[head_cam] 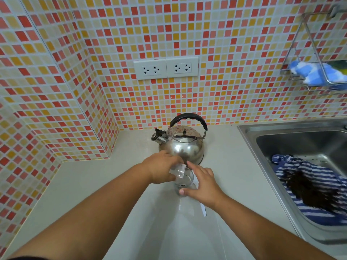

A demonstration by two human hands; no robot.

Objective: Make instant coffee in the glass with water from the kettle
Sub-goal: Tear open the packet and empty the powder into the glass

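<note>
Left hand (161, 168): I'm pinching the sachet (178, 172), tipped over the glass (183, 182).
Right hand (201, 186): fingers spread, thumb touching the glass.
Kettle (181, 145): just behind.

Orange-red mosaic tile walls (169, 34), twin white sockets (166, 69), pale countertop (93, 184), steel sink (300, 145) at right.

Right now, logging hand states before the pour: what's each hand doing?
Left hand: closed on a clear sachet, tipped over the glass.
Right hand: fingers loosely spread, thumb touching the glass; not gripping anything.
</note>
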